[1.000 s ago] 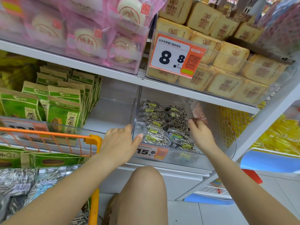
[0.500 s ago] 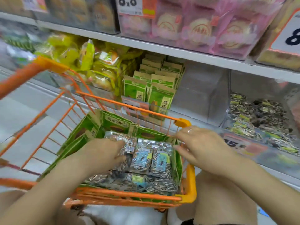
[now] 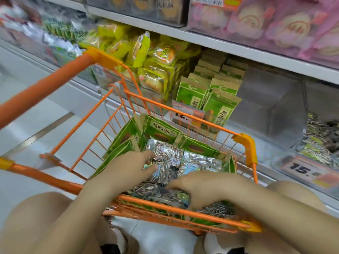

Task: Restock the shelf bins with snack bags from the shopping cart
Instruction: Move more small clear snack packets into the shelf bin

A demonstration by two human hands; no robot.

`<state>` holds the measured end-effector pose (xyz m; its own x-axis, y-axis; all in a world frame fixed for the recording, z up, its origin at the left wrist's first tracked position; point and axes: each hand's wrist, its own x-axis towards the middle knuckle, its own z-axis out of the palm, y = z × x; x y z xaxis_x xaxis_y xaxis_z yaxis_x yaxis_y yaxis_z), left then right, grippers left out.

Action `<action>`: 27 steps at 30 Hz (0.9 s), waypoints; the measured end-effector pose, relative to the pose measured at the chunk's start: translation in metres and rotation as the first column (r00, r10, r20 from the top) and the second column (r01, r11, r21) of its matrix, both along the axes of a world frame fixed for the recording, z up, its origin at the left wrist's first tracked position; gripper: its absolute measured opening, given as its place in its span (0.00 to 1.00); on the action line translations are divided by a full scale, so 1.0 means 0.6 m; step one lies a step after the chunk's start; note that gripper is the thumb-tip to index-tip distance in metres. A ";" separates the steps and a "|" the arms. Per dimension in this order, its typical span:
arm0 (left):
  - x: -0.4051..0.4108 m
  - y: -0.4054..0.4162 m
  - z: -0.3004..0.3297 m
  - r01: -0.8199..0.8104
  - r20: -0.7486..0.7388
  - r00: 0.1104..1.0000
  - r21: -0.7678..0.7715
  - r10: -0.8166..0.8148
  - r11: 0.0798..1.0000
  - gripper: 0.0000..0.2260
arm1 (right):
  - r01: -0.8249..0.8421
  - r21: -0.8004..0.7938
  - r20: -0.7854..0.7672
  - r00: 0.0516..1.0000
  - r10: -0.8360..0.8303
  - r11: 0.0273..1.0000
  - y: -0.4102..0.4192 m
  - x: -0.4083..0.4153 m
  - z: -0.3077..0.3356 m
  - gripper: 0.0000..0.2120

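Both hands reach down into orange cart (image 3: 244, 149): left hand (image 3: 126, 170) fingers curled onto silver seed bags (image 3: 167, 156); right hand (image 3: 200, 187) palm-down, blurred, grip unclear.

Single view only, head-worn wide-angle cam; no second view, so no shared coverage to log. Cam looks forward and steeply down from above the person's forearms, tilted a bit to the left. Close range: left hand (image 3: 126, 170) and right hand (image 3: 203, 187) sit in lower centre, both inside the orange shopping cart (image 3: 245, 149), which fills the middle of frame. Knees show at bottom edge, so viewpoint is low, approx. level with the lower shelf (image 3: 238, 50). Shelf bins run diagonally across top and right; clear bin w/ price tag (image 3: 308, 171) at right edge. Floor at left. Edges bowed by the wide lens; motion blur throughout, esp. upper left.
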<state>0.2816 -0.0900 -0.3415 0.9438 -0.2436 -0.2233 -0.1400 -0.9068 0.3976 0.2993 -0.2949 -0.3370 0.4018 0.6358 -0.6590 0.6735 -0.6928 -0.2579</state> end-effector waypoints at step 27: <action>-0.015 -0.014 0.057 -0.257 -0.155 0.966 -0.612 0.206 0.748 0.08 | 0.894 0.355 -0.901 0.405 -0.154 0.274 -0.042 0.049 0.017 0.29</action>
